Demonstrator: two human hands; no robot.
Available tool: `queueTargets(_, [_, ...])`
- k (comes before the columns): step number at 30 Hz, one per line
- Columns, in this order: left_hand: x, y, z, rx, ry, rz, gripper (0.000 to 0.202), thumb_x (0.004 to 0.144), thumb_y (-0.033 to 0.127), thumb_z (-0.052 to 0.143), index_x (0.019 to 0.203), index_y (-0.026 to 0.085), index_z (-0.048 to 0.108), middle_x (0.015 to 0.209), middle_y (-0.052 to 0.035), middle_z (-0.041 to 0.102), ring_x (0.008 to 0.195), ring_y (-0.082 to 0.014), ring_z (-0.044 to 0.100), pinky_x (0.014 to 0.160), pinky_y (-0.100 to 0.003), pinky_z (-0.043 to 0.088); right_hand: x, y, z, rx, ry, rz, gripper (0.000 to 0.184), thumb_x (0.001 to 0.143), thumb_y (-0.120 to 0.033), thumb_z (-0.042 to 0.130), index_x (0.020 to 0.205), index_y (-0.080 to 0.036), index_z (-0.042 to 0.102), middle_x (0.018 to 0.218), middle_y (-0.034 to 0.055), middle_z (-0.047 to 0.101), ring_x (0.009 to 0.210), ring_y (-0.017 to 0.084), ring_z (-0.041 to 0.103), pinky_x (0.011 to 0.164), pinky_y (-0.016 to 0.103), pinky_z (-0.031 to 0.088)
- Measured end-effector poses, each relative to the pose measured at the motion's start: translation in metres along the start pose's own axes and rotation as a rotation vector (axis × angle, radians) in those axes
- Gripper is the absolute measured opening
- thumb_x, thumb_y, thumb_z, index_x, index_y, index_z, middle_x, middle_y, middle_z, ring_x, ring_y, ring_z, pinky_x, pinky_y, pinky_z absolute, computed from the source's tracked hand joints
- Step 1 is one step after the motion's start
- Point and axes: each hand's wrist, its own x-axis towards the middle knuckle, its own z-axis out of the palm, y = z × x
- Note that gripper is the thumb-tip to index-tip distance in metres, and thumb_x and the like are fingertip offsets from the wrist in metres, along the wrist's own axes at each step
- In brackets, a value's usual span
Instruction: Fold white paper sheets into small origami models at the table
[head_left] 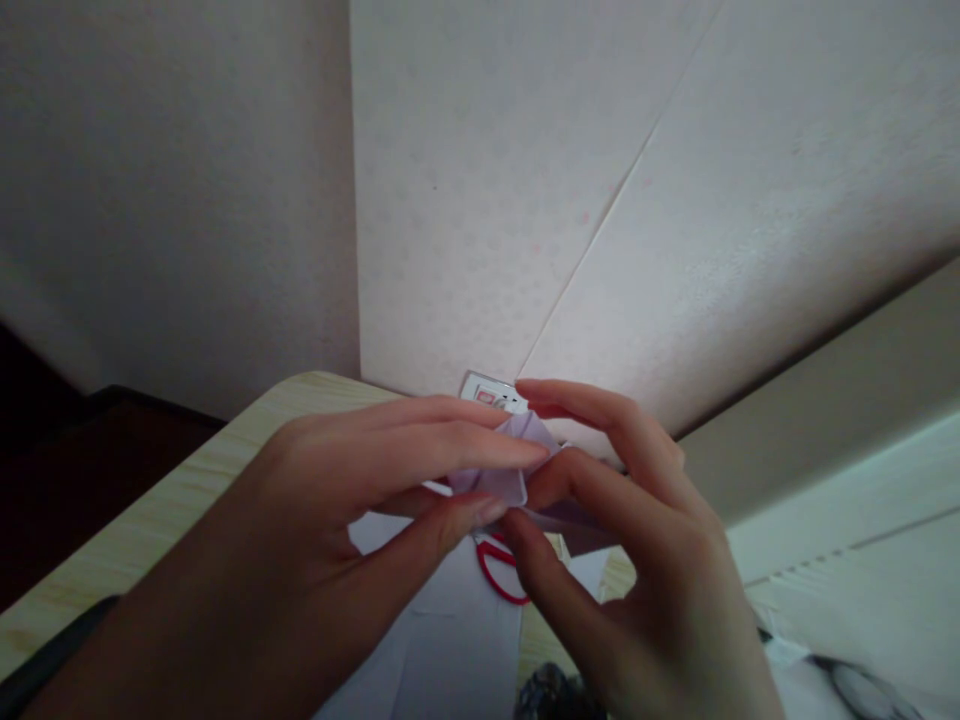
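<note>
My left hand (322,530) and my right hand (637,540) meet above the table, both pinching a small folded piece of pale lilac paper (517,460). The left fingers and thumb close on its left side. On its right side sit the right thumb and fingers. Much of the paper is hidden between the fingertips.
A light wooden table (172,500) stands in a corner of pale walls. White paper sheets (457,620) lie on it under my hands, with red-handled scissors (499,575) partly covered. A small white box with red print (491,395) sits by the wall. Dark objects show at the bottom edge.
</note>
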Motion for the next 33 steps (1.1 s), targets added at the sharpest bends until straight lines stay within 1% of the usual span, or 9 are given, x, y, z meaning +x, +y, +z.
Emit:
queueTargets(1, [-0.0010,0.0005,-0.0004,0.014,-0.055,-0.047,0.034,0.081,0.019,0.065,0.107,0.040,0.066,0.114,0.0122,0.069,0.100,-0.0154,0.067,0.077,-0.022,0.061,0.0001,0.0003,0.0003,0.000,-0.001,0.006,0.011,0.078,-0.017,0.059,0.070,-0.024,0.060,0.124,0.0030,0.057,0.107,0.027,0.060,0.102,0.057,0.038])
queueTargets(3, [-0.0023,0.0011,-0.0010,0.029,-0.069,-0.036,0.035,0.080,0.016,0.064,0.108,0.037,0.066,0.118,0.0095,0.068,0.104,-0.0176,0.066,0.078,-0.024,0.061,0.0006,0.0008,0.0009,-0.002,-0.010,0.020,0.010,0.078,-0.017,0.059,0.070,-0.023,0.059,0.124,0.0031,0.057,0.108,0.027,0.059,0.103,0.058,0.037])
queueTargets(6, [-0.0013,0.0011,-0.0007,0.048,-0.095,-0.016,0.040,0.080,0.009,0.060,0.111,0.035,0.065,0.119,0.0089,0.067,0.105,-0.0165,0.065,0.083,-0.025,0.059,0.0020,0.0004,0.0024,0.004,-0.011,0.052,0.011,0.077,-0.016,0.057,0.069,-0.023,0.058,0.124,0.0035,0.057,0.108,0.027,0.059,0.101,0.057,0.039])
queueTargets(8, [0.0009,0.0008,0.0005,0.061,-0.087,0.012,0.041,0.080,0.008,0.058,0.110,0.035,0.065,0.117,0.0094,0.068,0.104,-0.0156,0.066,0.083,-0.023,0.059,0.0029,-0.0004,0.0039,0.014,-0.002,0.080,0.012,0.076,-0.015,0.057,0.067,-0.022,0.057,0.123,0.0042,0.058,0.109,0.028,0.058,0.099,0.057,0.040])
queueTargets(11, [0.0039,0.0006,0.0024,0.083,-0.042,0.040,0.038,0.080,0.012,0.060,0.108,0.037,0.066,0.112,0.0108,0.070,0.104,-0.0159,0.066,0.083,-0.022,0.059,0.0034,-0.0017,0.0064,0.048,0.019,0.123,0.012,0.076,-0.015,0.057,0.066,-0.022,0.056,0.122,0.0045,0.058,0.111,0.029,0.056,0.098,0.056,0.041])
queueTargets(15, [0.0054,0.0008,0.0037,0.094,-0.017,0.028,0.037,0.083,0.014,0.058,0.106,0.041,0.066,0.109,0.0150,0.071,0.102,-0.0124,0.066,0.087,-0.019,0.056,0.0037,-0.0028,0.0071,0.078,0.021,0.160,0.014,0.075,-0.015,0.058,0.063,-0.022,0.056,0.121,0.0038,0.059,0.111,0.029,0.057,0.096,0.054,0.043])
queueTargets(18, [0.0043,0.0009,0.0039,0.110,0.006,0.026,0.036,0.083,0.013,0.058,0.103,0.041,0.067,0.107,0.0160,0.071,0.100,-0.0114,0.067,0.085,-0.018,0.056,0.0033,-0.0031,0.0051,0.073,0.014,0.153,0.013,0.076,-0.016,0.058,0.064,-0.022,0.058,0.122,0.0034,0.058,0.111,0.029,0.056,0.098,0.054,0.042])
queueTargets(26, [-0.0009,0.0033,0.0059,0.223,0.075,0.046,0.032,0.082,0.017,0.059,0.104,0.040,0.066,0.108,0.0126,0.071,0.099,-0.0171,0.068,0.091,-0.027,0.055,0.0033,-0.0020,0.0040,0.080,0.041,0.115,0.013,0.079,-0.016,0.058,0.068,-0.023,0.063,0.120,0.0033,0.058,0.110,0.027,0.057,0.099,0.055,0.040])
queueTargets(33, [-0.0018,0.0053,0.0079,0.247,0.027,0.038,0.035,0.085,0.016,0.055,0.110,0.039,0.064,0.113,0.0115,0.070,0.102,-0.0176,0.067,0.094,-0.028,0.054,0.0041,-0.0015,0.0027,0.087,0.043,0.102,0.014,0.079,-0.016,0.059,0.069,-0.024,0.064,0.120,0.0033,0.058,0.111,0.027,0.056,0.099,0.054,0.039])
